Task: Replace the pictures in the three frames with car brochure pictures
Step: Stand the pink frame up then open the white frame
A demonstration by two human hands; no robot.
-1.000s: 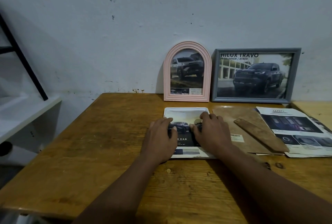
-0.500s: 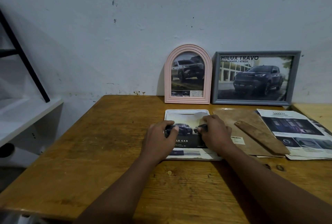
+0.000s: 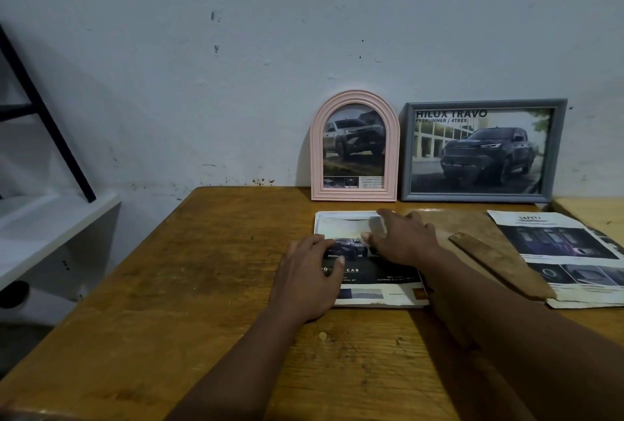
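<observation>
A white frame [image 3: 341, 216] lies flat on the wooden table [image 3: 209, 268], with a car brochure picture [image 3: 381, 277] resting in it. My left hand [image 3: 309, 277] lies flat on the picture's left side. My right hand [image 3: 403, 240] rests on the upper right part, fingers spread toward the frame's top edge. A pink arched frame [image 3: 354, 147] and a grey rectangular frame [image 3: 483, 150] stand against the wall, each showing a car picture.
A brown backing board [image 3: 472, 228] with its stand strip [image 3: 499, 265] lies right of the white frame. Brochure pages [image 3: 560, 245] lie at the far right. A white shelf [image 3: 44, 228] with a black bar stands at the left.
My right hand has slid up and away toward the frame's top right corner. My left hand stays on the picture's left side.
</observation>
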